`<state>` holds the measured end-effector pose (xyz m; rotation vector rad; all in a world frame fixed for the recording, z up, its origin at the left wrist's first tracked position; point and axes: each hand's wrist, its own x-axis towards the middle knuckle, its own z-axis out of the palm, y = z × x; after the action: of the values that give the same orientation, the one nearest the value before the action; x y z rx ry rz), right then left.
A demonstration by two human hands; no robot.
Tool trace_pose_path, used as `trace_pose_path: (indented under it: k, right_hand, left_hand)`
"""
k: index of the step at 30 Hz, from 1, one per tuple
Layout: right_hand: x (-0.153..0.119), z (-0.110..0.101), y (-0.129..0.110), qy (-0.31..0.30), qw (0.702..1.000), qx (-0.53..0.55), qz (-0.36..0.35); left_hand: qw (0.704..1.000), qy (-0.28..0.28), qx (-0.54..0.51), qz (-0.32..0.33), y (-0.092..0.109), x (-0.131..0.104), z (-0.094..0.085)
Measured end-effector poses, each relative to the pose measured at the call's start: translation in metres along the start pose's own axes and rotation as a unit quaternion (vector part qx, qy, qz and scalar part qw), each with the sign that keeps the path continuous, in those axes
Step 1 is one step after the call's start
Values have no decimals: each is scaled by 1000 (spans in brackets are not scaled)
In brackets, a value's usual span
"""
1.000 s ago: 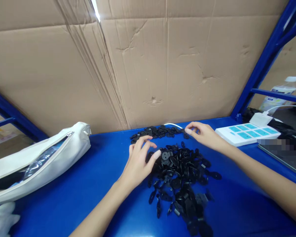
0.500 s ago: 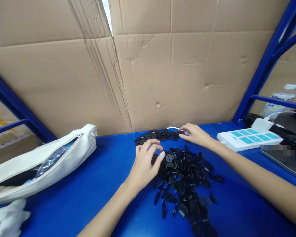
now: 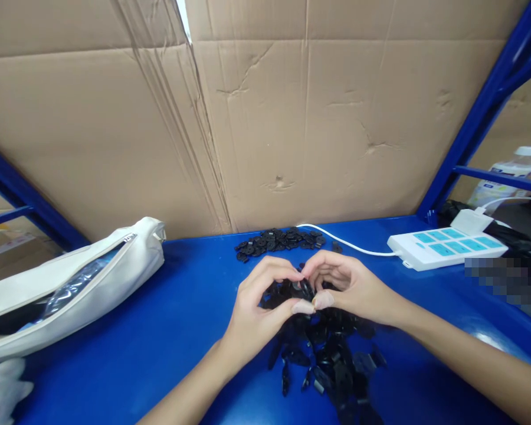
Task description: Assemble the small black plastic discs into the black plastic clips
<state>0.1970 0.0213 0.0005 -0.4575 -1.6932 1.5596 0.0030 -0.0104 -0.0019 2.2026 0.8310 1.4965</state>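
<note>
My left hand (image 3: 259,304) and my right hand (image 3: 356,289) meet over the near heap of black plastic pieces (image 3: 331,354). Between their fingertips is a small round black plastic disc (image 3: 307,288), tilted on edge. Both thumbs come together at its lower edge, and the index fingers touch its upper side. My fingers cover part of it, so its detail is hidden. Behind the hands, a flatter pile of black pieces (image 3: 278,240) lies near the cardboard.
The blue tabletop (image 3: 168,330) backs onto a cardboard wall (image 3: 265,130). At left lie a white zipped pouch (image 3: 128,271) and a pale crumpled item (image 3: 2,383). A white power strip (image 3: 446,245) with a cable (image 3: 349,243) is at right, near a bottle (image 3: 504,177) behind the blue frame (image 3: 473,124).
My right hand has come back from the far pile towards me and met my left hand. Both now grip one black disc above the near heap.
</note>
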Motion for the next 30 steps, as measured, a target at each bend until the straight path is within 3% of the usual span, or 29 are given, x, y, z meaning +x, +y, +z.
trace_pose_path:
  k: [9,16,22,26,30]
  right_hand:
    - [-4,8,6,-61,993,93,24]
    - [-4,11,7,-60,991,113,40]
    - [-8,17,9,-64,987,132,67]
    - [-9,20,10,-38,987,140,70]
    - [-7,17,5,-27,995,72,65]
  left_hand:
    - [999,-16,-42,-7,7,1,1]
    - [999,-18,-44,12,14,3,0]
    - [991,-93,28,97,18,1,0]
    - [987,-64,62,135,17,-1,3]
    - [987,-37,83,130,16,1,4]
